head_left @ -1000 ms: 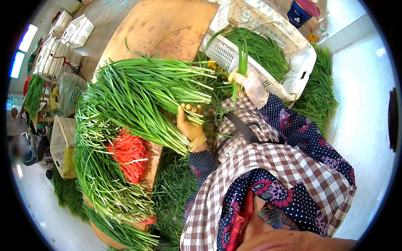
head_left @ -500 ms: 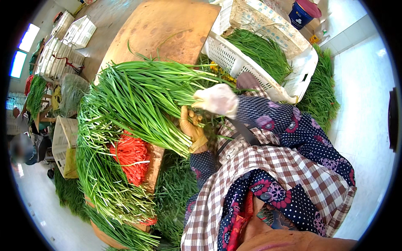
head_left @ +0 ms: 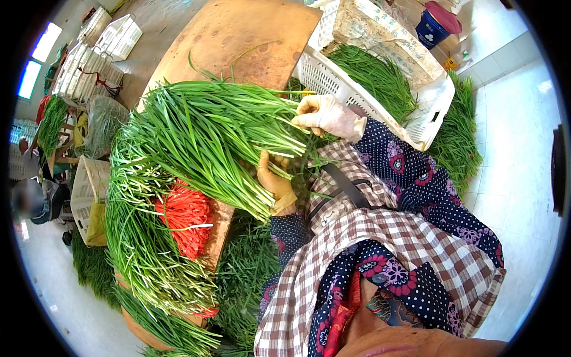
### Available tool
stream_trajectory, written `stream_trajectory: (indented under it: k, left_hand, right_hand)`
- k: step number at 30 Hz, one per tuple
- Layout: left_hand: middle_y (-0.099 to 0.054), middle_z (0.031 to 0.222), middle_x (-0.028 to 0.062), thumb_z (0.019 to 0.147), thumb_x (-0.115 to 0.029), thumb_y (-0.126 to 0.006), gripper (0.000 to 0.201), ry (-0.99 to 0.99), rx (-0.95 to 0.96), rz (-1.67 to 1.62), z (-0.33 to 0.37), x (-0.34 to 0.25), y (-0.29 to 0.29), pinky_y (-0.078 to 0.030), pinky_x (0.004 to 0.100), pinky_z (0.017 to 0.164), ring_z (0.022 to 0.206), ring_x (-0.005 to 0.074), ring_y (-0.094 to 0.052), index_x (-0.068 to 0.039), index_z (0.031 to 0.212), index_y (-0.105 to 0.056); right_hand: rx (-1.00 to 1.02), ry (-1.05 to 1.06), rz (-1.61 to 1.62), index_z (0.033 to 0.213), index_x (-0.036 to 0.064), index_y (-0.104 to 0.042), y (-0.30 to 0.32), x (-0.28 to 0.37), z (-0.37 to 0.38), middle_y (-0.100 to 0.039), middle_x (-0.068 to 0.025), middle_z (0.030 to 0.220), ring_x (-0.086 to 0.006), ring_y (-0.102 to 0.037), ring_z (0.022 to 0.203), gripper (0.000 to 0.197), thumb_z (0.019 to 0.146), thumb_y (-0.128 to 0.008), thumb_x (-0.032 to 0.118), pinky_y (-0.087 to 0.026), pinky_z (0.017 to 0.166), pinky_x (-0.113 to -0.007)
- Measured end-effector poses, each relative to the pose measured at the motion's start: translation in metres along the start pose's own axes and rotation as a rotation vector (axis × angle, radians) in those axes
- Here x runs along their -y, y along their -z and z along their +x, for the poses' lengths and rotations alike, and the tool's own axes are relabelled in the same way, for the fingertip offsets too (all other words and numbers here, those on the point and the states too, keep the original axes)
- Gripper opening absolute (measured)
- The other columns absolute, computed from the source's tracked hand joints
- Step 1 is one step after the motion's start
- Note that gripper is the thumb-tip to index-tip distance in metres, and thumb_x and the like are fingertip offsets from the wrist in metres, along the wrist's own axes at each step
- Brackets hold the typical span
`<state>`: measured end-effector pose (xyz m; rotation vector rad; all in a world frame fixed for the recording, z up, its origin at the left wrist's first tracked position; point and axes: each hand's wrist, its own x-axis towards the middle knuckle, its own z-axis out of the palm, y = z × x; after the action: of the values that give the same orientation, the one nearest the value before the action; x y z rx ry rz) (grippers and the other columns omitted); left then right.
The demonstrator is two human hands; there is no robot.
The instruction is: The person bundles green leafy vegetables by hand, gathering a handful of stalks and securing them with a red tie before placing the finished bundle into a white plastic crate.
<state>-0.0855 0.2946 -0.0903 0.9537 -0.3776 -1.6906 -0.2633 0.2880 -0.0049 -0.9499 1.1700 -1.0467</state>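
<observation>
A thick layer of green garlic chives [head_left: 202, 119] lies across the wooden table, pale stem ends toward me. My left hand [head_left: 276, 181], in a yellowish glove, is closed around some of these stems near the table's edge, its fingers partly hidden by them. Farther up, my right hand [head_left: 324, 116], in a whitish glove, has its thumb and fingers pinched at the stem ends of the upper chives. Left of my left hand, a bundle of red ties [head_left: 187, 220] rests among more chives [head_left: 143, 250] heaped along the table.
Bare wood of the table [head_left: 238, 30] shows at the far end. A white plastic crate [head_left: 437, 113] with chives stands at the right, near a blue bucket [head_left: 434, 28]. Loose greens [head_left: 244, 268] lie below the table edge. Stacked crates [head_left: 83, 77] and a person [head_left: 44, 199] are at the left.
My right hand has moved slightly right and up along the stem ends, its fingers now pinched there. My left hand stays at nearly the same place on the stems.
</observation>
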Motion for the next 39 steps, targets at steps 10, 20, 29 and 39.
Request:
stream_trajectory:
  k: [10,20,29,39]
  left_hand:
    - [-0.050,0.062,-0.0024,0.087,-0.028,-0.055,0.020,0.107,0.134,-0.075,0.015,0.008,0.011,-0.046,0.0255,0.048,0.046,0.0082,-0.046,-0.008,0.087,-0.056]
    - [-0.059,0.071,0.0033,0.087,-0.021,-0.051,0.021,0.074,-0.015,0.079,0.010,0.008,0.007,-0.049,0.0244,0.053,0.058,0.0118,-0.055,-0.002,0.092,-0.059]
    - [-0.061,0.076,0.0061,0.085,-0.021,-0.052,0.022,0.063,0.110,-0.089,0.010,0.009,0.015,-0.047,0.0282,0.058,0.065,0.0143,-0.056,-0.001,0.091,-0.059]
    - [-0.063,0.086,0.0044,0.082,-0.020,-0.058,0.022,-0.013,-0.093,-0.040,0.003,0.005,0.000,-0.049,0.0256,0.060,0.069,0.0133,-0.059,-0.003,0.095,-0.061]
  right_hand:
    - [0.105,0.098,-0.721,0.104,0.0033,-0.058,-0.015,-0.032,0.013,-0.062,-0.0117,0.084,-0.0208,-0.061,0.070,0.028,0.080,-0.057,0.018,-0.048,0.063,-0.032]
    - [0.123,0.449,-0.934,0.090,0.0086,-0.062,-0.011,-0.046,0.018,-0.061,-0.0111,0.078,-0.0275,-0.060,0.075,0.018,0.076,-0.059,0.020,-0.048,0.068,-0.036]
    - [0.065,0.465,-1.171,0.097,0.0130,-0.060,-0.029,-0.060,0.017,-0.060,-0.0072,0.074,-0.0261,-0.060,0.070,0.022,0.077,-0.058,0.021,-0.047,0.062,-0.036]
    - [0.129,0.681,-1.223,0.109,0.0131,-0.057,-0.029,-0.063,0.013,-0.057,-0.0042,0.064,-0.0231,-0.059,0.059,0.027,0.085,-0.052,0.024,-0.047,0.053,-0.033]
